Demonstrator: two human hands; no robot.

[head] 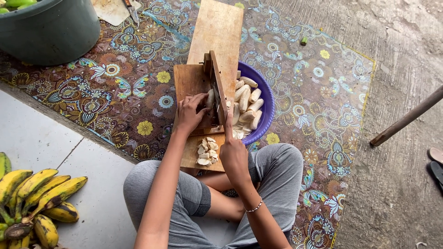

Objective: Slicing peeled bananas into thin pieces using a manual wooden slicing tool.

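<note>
A wooden slicer board (217, 41) with an upright blade (216, 87) lies on the patterned mat in front of my crossed legs. My left hand (190, 113) presses a peeled banana (210, 98) against the blade's left side. My right hand (233, 154) grips the near end of the blade frame, index finger stretched along it. A small pile of pale banana slices (206, 152) sits on the board between my hands. To the right of the blade a purple bowl (265, 94) holds several peeled bananas (247, 103).
A dark green tub (50, 30) stands at the top left, with a flat board and a knife (131, 11) beside it. A bunch of yellow bananas (32, 198) lies on the white tiles at left. A wooden pole (406, 120) and sandals (436, 161) lie on the concrete at right.
</note>
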